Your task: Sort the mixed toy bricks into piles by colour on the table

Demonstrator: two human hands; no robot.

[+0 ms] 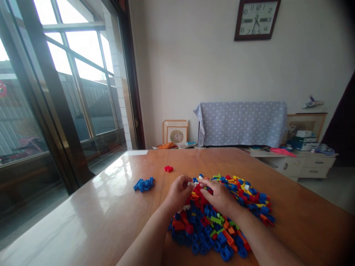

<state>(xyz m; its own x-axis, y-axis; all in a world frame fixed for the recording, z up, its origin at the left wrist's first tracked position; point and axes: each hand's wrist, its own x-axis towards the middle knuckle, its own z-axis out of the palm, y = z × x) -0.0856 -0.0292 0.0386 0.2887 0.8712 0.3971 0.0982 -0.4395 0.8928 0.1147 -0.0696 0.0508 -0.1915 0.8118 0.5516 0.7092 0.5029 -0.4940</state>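
A wide pile of plastic building blocks (pixel 206 221) in blue, red, orange, green, yellow and white lies on the table under my hands. My left hand (pixel 181 190) is at the pile's far left edge, its thumb and forefinger pinched on a small white building block (pixel 190 183). Over the red blocks, my right hand (pixel 219 194) has its fingers stretched out and apart, the fingertips close to the white block. Whether those fingertips touch any block I cannot tell. Left of my hands sit a cluster of blue blocks (pixel 144 184) and a few red blocks (pixel 168 169).
The brown wooden table (pixel 111 221) reaches toward a wall with a clock (pixel 257 19). Behind it stand a cabinet (pixel 305 164), something under a dotted grey cloth (pixel 241 123) and a framed picture (pixel 176 133). A glass door (pixel 80 81) is on the left.
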